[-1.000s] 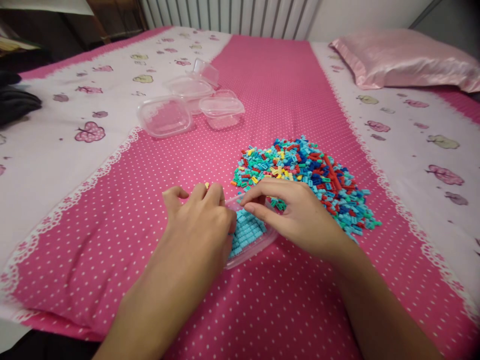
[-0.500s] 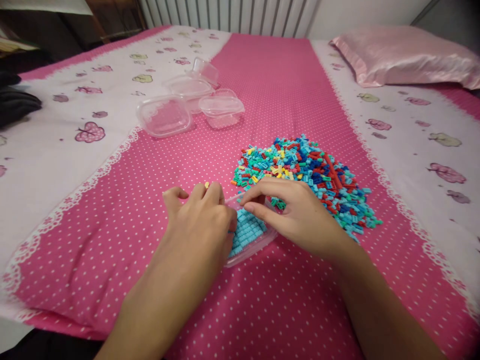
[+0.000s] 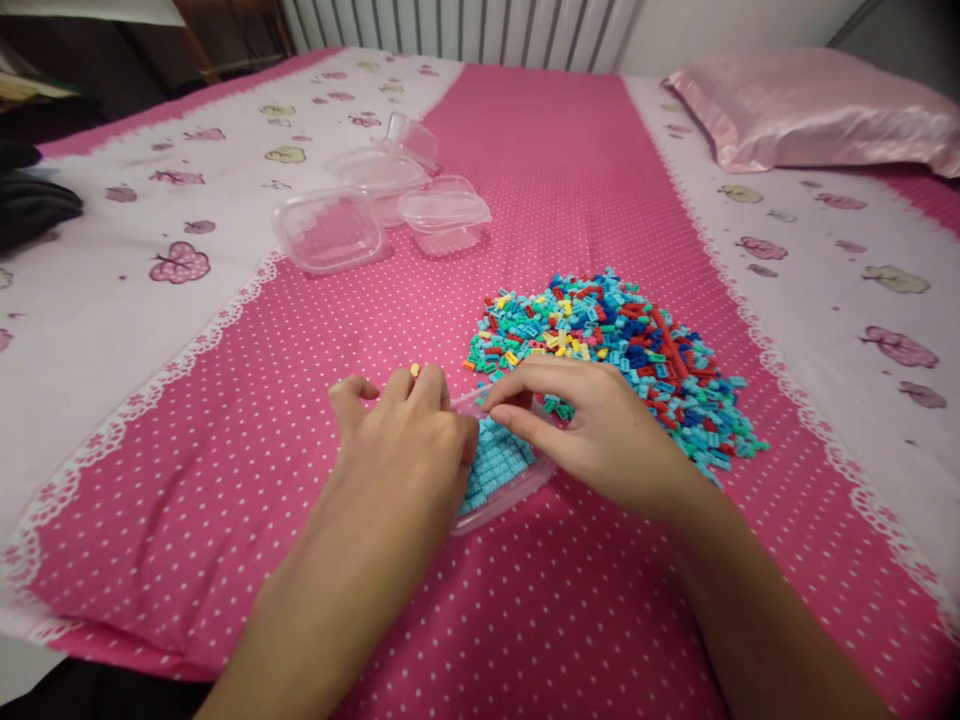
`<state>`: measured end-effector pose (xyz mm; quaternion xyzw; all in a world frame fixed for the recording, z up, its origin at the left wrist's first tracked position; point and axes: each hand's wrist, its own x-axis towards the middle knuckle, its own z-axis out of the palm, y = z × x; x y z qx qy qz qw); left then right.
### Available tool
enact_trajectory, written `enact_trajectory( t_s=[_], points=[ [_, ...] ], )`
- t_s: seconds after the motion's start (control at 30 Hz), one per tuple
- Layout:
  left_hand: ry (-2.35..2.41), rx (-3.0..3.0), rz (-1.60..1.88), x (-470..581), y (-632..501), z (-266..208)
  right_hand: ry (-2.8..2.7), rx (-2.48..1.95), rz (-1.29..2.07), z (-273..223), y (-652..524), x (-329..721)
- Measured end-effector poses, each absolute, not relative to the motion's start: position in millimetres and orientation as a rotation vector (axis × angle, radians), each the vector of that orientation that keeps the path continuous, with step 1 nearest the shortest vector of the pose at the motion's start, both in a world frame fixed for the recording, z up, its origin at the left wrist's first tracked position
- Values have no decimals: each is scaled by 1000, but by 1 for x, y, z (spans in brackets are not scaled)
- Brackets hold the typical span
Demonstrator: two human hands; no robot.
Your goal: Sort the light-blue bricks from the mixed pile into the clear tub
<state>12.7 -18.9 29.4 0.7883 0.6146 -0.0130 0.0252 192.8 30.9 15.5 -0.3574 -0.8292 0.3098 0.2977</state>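
Observation:
A clear plastic container or lid [image 3: 517, 492] lies on the bed, with light-blue toy bricks [image 3: 496, 462] set in neat rows inside it. My left hand [image 3: 405, 440] rests over its left side, fingers curled; the fingertips and whatever they grip are hidden behind the hand. From the right, my right hand [image 3: 574, 420] reaches over the far edge, with thumb and forefinger pinched together. Anything between those fingertips is too small to make out. Just beyond the right hand lies a heap of small coloured bricks [image 3: 600, 320], mostly blue, green and red.
Several clear plastic boxes and lids [image 3: 330, 232] lie farther back on the bedspread [image 3: 247, 420]. A lone yellow brick [image 3: 415, 370] sits beyond my left hand. A pink pillow [image 3: 810, 110] is at the far right, and a black glove-like item [image 3: 34, 205] at the far left.
Almost nothing differs. Both hands keep the same pose over the container, and the heap and boxes stay in place; the view has shifted very slightly.

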Motion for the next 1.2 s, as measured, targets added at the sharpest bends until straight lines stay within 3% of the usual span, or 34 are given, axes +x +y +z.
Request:
enact_trajectory(
  t_s=[0.63,0.83,1.07,1.2],
  points=[
    [1954,2290,-154,-3,-13,49,-2207,-936,772,13,31,193],
    [1980,2246,-165,-2,-16,52,-1988,-924,628,14,33,199],
    [1905,2368,491,-40,-9,47,-1918,-1056,466,7,49,222],
    [1812,2232,613,-57,-2,47,-1902,-1104,408,-2,58,228]
  ],
)
